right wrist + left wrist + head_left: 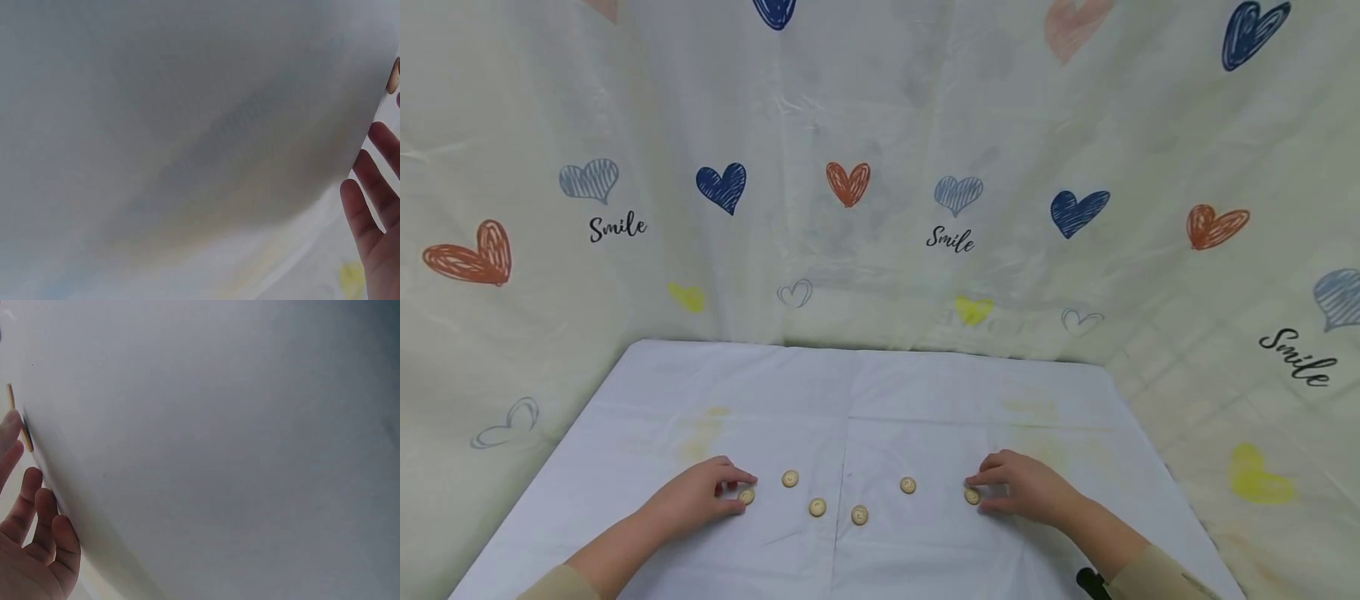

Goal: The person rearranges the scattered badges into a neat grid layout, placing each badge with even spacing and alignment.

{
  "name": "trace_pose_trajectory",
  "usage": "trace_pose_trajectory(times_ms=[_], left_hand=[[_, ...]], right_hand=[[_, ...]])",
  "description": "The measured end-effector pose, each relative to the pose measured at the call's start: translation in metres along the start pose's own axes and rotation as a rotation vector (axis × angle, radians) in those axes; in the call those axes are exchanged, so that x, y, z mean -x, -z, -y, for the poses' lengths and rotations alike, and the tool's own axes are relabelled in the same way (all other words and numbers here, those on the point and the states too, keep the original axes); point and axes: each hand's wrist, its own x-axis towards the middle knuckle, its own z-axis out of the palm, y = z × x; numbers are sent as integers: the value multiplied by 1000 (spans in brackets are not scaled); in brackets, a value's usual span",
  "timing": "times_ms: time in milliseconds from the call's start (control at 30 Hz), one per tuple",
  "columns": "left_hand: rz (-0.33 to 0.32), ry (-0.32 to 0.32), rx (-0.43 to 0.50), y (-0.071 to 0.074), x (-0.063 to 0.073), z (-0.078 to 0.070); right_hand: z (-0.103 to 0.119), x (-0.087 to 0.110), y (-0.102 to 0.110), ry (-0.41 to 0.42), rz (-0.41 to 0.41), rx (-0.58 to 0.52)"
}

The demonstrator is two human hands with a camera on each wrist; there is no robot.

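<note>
At the left of the table, my left hand (696,497) pinches a round wooden button (746,496) between thumb and fingertips. In the left wrist view, fingertips overlap the thin edge of a button (27,437), and the other fingers are slightly bent. Over on the right, my right hand (1026,490) has thumb and forefinger at opposite sides of another wooden button (972,496). The right wrist view shows part of that button (394,77) at its edge, with several fingers extended below it.
Between the hands lie more wooden buttons: one (790,478) nearer the left hand, two in the middle (817,507), one (907,485) towards the right. They rest on a white-covered table (880,392). A curtain (880,108) printed with hearts stands behind. Something black (1092,582) sits by the right sleeve.
</note>
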Motion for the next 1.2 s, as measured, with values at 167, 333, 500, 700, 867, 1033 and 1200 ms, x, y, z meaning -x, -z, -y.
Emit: trace_pose_trajectory(times_ms=[167, 333, 500, 700, 867, 1033, 1200], left_hand=[[8, 14, 15, -2, -2, 2], [20, 34, 26, -3, -2, 2], [20, 25, 12, -3, -3, 3], [4, 1, 12, -1, -2, 2], [2, 7, 19, -1, -2, 2], [4, 28, 29, 0, -1, 1], [13, 37, 36, 2, -1, -2]], right_hand=[[-5, -5, -4, 26, 15, 38], [-7, -6, -6, 39, 11, 61], [-8, -5, -6, 61, 11, 79], [-7, -6, -6, 89, 8, 89], [-5, -6, -5, 103, -8, 91], [-5, -6, -5, 97, -17, 79], [-5, -7, -2, 86, -25, 68]])
